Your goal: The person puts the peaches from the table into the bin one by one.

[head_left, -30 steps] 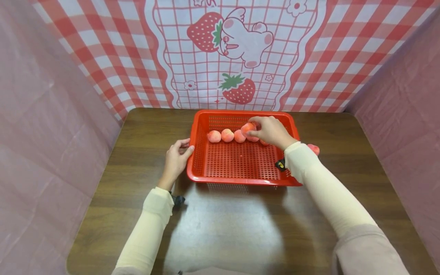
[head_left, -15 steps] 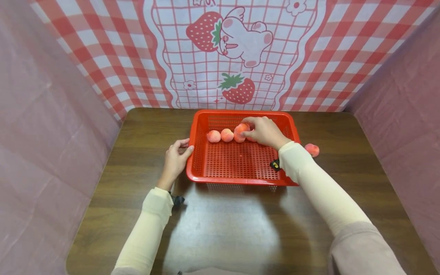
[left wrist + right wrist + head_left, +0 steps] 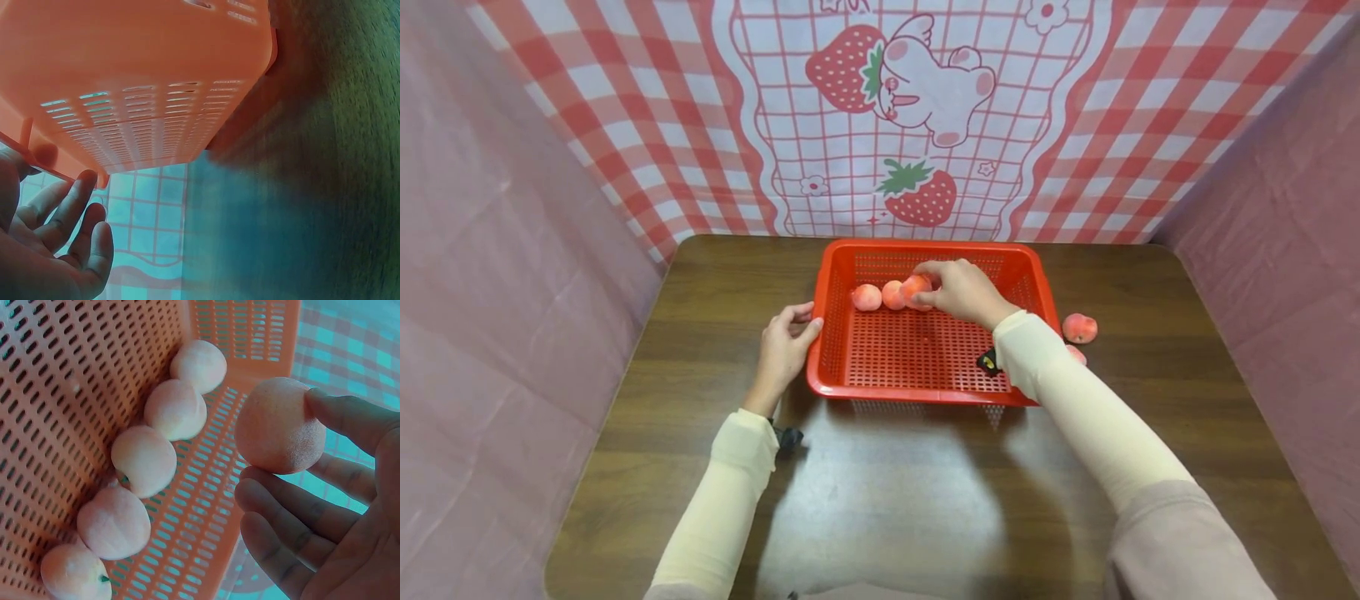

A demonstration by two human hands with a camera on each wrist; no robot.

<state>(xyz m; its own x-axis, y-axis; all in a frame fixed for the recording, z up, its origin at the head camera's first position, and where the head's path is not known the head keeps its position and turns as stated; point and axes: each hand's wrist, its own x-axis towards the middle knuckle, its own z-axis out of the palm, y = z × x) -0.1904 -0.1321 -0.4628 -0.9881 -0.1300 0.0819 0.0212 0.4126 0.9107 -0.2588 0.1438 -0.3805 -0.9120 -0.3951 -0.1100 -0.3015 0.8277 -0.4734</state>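
Note:
A red perforated plastic basket (image 3: 925,395) stands on the wooden table. My left hand (image 3: 783,354) holds its left rim, thumb on top and fingers outside; the left wrist view shows those fingers (image 3: 74,203) against the wall. Above the basket, my right hand (image 3: 962,292) pinches a peach (image 3: 278,425) between thumb and fingers, apart from the fruit below. Several more peaches (image 3: 145,459) lie in a row on the basket floor along the back wall. From the head, the leftmost peach (image 3: 867,297) shows fully, while the right hand hides the row's right part.
Two peaches lie on the table outside the basket's right side: one whole in view (image 3: 1080,328), another peach (image 3: 1077,354) partly behind the right sleeve. A checked strawberry-print cloth (image 3: 880,192) rises behind the table (image 3: 880,500), and pink cloth hangs at both sides.
My right hand has moved left along the row with the held peach. The sleeve's shift brings a second peach outside the basket into view. My left hand stays on the rim.

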